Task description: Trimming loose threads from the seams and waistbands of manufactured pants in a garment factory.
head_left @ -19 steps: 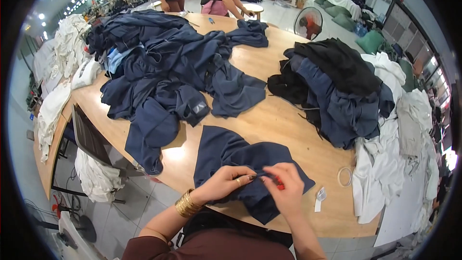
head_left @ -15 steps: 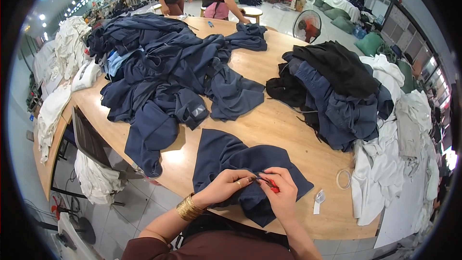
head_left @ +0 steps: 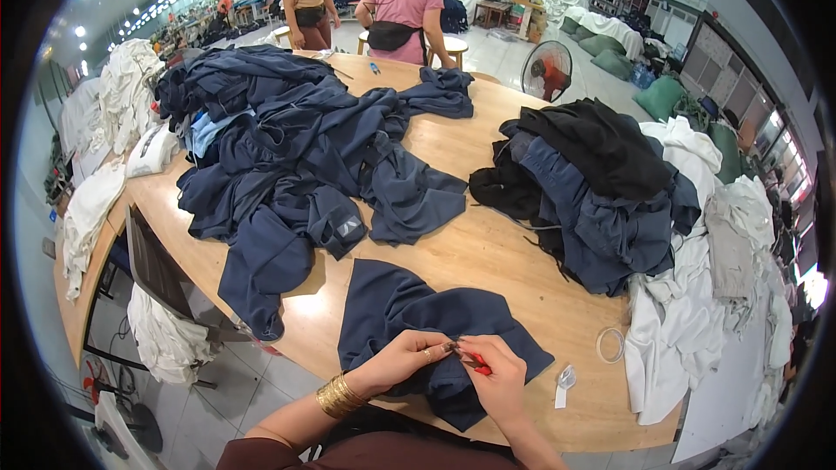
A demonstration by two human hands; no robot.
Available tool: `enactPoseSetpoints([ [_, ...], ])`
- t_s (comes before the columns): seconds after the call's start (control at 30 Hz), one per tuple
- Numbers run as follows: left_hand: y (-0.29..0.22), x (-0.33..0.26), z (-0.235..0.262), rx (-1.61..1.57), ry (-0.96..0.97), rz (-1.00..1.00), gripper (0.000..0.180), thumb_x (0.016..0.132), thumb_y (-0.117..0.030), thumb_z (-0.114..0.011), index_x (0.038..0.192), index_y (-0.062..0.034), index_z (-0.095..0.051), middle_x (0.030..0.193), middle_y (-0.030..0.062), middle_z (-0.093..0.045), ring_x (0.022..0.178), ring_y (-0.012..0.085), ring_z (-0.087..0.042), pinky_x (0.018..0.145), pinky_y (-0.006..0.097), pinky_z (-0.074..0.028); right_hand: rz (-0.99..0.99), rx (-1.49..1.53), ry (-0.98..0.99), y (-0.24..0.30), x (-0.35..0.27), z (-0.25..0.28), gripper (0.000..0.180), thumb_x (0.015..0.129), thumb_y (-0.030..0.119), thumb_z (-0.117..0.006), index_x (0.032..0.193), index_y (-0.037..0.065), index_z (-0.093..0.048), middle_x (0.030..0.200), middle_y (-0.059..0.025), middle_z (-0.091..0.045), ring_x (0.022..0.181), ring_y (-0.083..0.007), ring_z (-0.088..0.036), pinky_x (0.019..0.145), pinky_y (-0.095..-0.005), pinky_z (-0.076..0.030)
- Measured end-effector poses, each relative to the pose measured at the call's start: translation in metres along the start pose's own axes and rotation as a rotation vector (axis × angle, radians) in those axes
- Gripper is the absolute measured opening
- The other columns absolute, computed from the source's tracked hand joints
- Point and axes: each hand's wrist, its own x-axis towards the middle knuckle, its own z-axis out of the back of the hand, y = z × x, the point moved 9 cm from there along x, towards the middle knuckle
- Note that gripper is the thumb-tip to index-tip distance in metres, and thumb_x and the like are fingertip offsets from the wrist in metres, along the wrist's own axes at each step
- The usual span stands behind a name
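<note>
A navy garment (head_left: 383, 300) lies spread and partly folded at the table's near edge, in front of me. My left hand (head_left: 402, 360), with a gold bangle stack at the wrist, pinches a bit of its cloth between thumb and fingers. Close against those fingertips, my right hand (head_left: 501, 374) is closed around small red-handled thread snips (head_left: 480, 366). The blades are mostly hidden among the fingers, so I cannot tell whether they touch the cloth.
A large heap of navy garments (head_left: 287, 139) covers the table's left side. Black and navy clothes (head_left: 601, 183) are piled on the right, beside white cloth (head_left: 662, 331). Tape rolls (head_left: 610, 345) lie near the right edge. A fan (head_left: 547, 70) and two people stand beyond the table.
The view has tilted up slightly, so the scene sits lower. Both hands stay together at the garment, the right one turned a little. The person in pink has straightened up at the far end.
</note>
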Motion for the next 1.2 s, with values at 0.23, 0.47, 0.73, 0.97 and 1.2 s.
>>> enactPoseSetpoints([
  [0.23, 0.011, -0.002, 0.006, -0.234, -0.023, 0.075, 0.021, 0.093, -0.013, -0.050, 0.102, 0.0030, -0.061, 0.093, -0.0035, -0.058, 0.086, 0.0022, -0.048, 0.080, 0.017, -0.039, 0.111, -0.103, -0.037, 0.003, 0.005, -0.005, 0.022, 0.064, -0.013, -0.062, 0.081, 0.001, -0.061, 0.077, -0.0110, -0.061, 0.062, -0.0224, -0.061, 0.053, -0.0277, -0.047],
  [0.47, 0.008, -0.002, 0.013, -0.096, -0.037, 0.053, 0.021, 0.093, -0.013, -0.052, 0.103, 0.0044, -0.060, 0.092, -0.0031, -0.059, 0.086, 0.0026, -0.050, 0.080, 0.018, -0.040, 0.024, -0.076, -0.063, -0.011, 0.014, -0.001, 0.020, 0.066, -0.010, -0.058, 0.081, 0.003, -0.056, 0.080, -0.0105, -0.057, 0.064, -0.0262, -0.059, 0.054, -0.0294, -0.047],
  [0.73, 0.000, -0.001, 0.021, -0.115, -0.074, -0.001, 0.020, 0.092, -0.012, -0.053, 0.101, 0.0037, -0.062, 0.093, -0.0016, -0.061, 0.087, 0.0031, -0.052, 0.080, 0.018, -0.041, -0.018, 0.006, -0.033, -0.002, 0.021, 0.003, 0.020, 0.070, -0.005, -0.069, 0.086, 0.005, -0.064, 0.084, -0.0087, -0.057, 0.066, -0.0211, -0.059, 0.056, -0.0268, -0.047],
  [0.97, 0.012, -0.006, 0.019, -0.207, -0.099, 0.025, 0.020, 0.092, -0.012, -0.053, 0.101, 0.0031, -0.062, 0.092, -0.0008, -0.062, 0.085, 0.0032, -0.053, 0.079, 0.018, -0.042, 0.092, -0.102, 0.038, 0.003, 0.012, -0.014, 0.020, 0.065, -0.005, -0.069, 0.081, 0.005, -0.062, 0.085, -0.0068, -0.058, 0.063, -0.0203, -0.060, 0.053, -0.0266, -0.048],
  [1.2, 0.000, -0.010, 0.018, -0.120, -0.125, 0.012, 0.019, 0.092, -0.012, -0.053, 0.097, 0.0038, -0.061, 0.087, -0.0034, -0.059, 0.083, 0.0016, -0.049, 0.075, 0.017, -0.041, 0.198, -0.191, -0.047, 0.014, 0.013, -0.007, 0.026, 0.061, -0.008, -0.063, 0.082, 0.006, -0.060, 0.084, -0.0081, -0.057, 0.065, -0.0242, -0.059, 0.053, -0.0285, -0.047],
])
